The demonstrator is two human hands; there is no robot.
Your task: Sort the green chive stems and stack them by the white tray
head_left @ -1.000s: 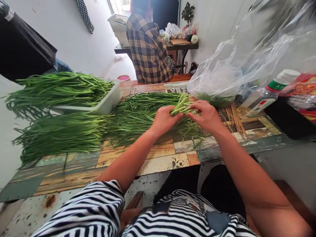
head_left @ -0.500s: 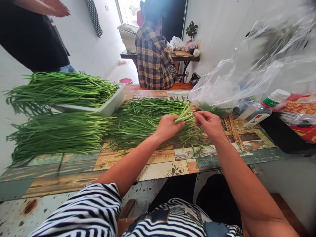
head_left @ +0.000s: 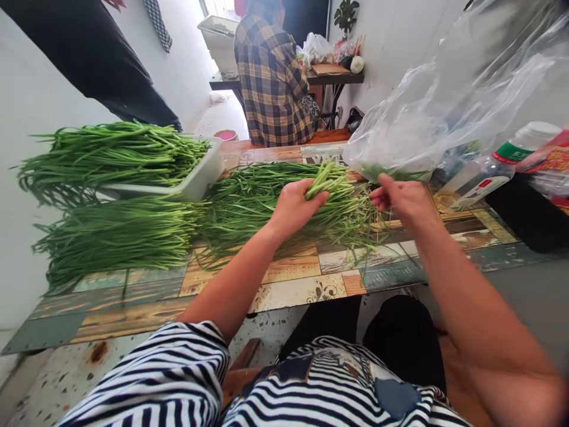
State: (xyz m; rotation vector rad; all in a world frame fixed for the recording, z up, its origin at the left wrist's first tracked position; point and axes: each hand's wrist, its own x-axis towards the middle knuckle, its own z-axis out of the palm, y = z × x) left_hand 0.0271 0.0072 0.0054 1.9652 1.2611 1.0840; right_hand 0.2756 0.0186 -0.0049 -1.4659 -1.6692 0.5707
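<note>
Head view: left hand (head_left: pixel 296 207) grasps bunch (head_left: pixel 326 177) of green stems, cut ends tilted up, over pile (head_left: pixel 249 201) on table (head_left: pixel 293 290). Right hand (head_left: pixel 402 198) near bunch, apart, fingers curled; hold cannot be told.

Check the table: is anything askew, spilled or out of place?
Two things. The bottle at the right lies tipped over beside the bag. A few loose stems stray from the pile toward the table edge, near the right hand. Nothing looks spilled or broken.
</note>
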